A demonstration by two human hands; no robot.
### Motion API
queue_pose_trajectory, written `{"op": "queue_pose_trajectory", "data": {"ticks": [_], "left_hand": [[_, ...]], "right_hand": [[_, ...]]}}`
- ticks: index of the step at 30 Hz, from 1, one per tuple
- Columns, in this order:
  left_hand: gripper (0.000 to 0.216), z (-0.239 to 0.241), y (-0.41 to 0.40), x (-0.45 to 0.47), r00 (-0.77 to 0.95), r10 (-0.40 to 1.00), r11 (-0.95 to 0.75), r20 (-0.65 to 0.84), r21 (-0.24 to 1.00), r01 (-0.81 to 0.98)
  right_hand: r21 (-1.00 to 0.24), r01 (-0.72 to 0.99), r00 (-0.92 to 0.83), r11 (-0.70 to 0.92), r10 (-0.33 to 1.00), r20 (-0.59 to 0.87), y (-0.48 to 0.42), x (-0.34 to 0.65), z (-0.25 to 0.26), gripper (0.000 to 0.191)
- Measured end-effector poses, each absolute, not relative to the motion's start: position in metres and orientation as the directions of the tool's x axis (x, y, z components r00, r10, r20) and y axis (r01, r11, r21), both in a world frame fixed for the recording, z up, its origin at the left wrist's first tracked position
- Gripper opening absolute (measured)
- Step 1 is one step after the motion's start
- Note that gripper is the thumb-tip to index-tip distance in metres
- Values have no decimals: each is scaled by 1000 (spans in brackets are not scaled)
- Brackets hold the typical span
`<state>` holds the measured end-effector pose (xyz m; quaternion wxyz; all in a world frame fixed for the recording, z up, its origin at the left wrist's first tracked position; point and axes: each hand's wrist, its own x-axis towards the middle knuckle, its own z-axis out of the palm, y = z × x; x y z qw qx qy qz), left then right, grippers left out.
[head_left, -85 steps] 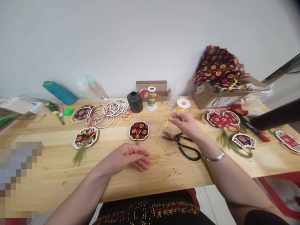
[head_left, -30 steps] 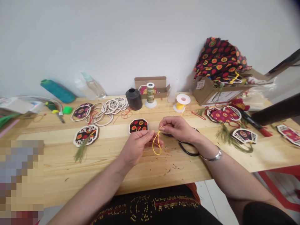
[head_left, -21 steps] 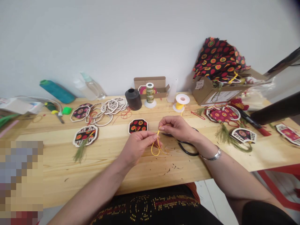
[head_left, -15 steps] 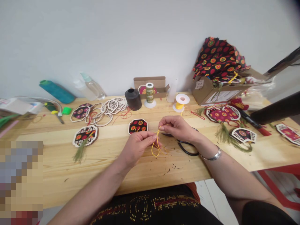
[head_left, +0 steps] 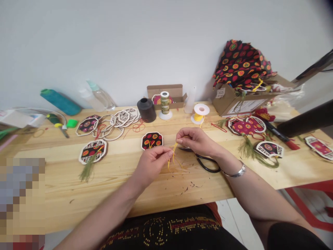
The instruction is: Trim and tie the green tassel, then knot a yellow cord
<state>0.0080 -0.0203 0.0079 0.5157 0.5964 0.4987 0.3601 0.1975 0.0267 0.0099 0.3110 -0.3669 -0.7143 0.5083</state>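
Head view: left hand (head_left: 153, 161), right hand (head_left: 195, 140) pinch yellow string (head_left: 174, 151); best keep it untangled, away from black scissors (head_left: 204, 168) on near right.

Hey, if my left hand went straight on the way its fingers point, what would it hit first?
Beyond the thin yellow cord in its grip, your left hand would probably meet your right hand first. Depth is unclear in this one view, so it might slip underneath toward the black-handled scissors.

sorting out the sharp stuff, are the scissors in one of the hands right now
No, the black-handled scissors lie on the table, partly hidden by the right hand, while it and the left hand pinch yellow cord.
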Motion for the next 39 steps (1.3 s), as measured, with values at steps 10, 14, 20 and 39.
{"op": "queue_pose_trajectory", "data": {"ticks": [10, 14, 20, 39], "left_hand": [[14, 9, -24, 9, 220, 972, 32, -83, 973, 227], [15, 9, -24, 10, 211, 968, 102, -134, 982, 158], [17, 6, -25, 11, 209, 961, 171, -181, 983, 64], [14, -2, -26, 13, 295, 932, 278, -209, 936, -214]], "right_hand": [[-959, 194, -541, 205, 838, 69, 26, 198, 10, 21], [-970, 177, -522, 170, 851, 54, 25, 196, 10, 20], [-979, 138, -524, 151, 850, 57, 25, 194, 9, 16], [-992, 68, -560, 103, 827, 48, 23, 190, 10, 13]]}}
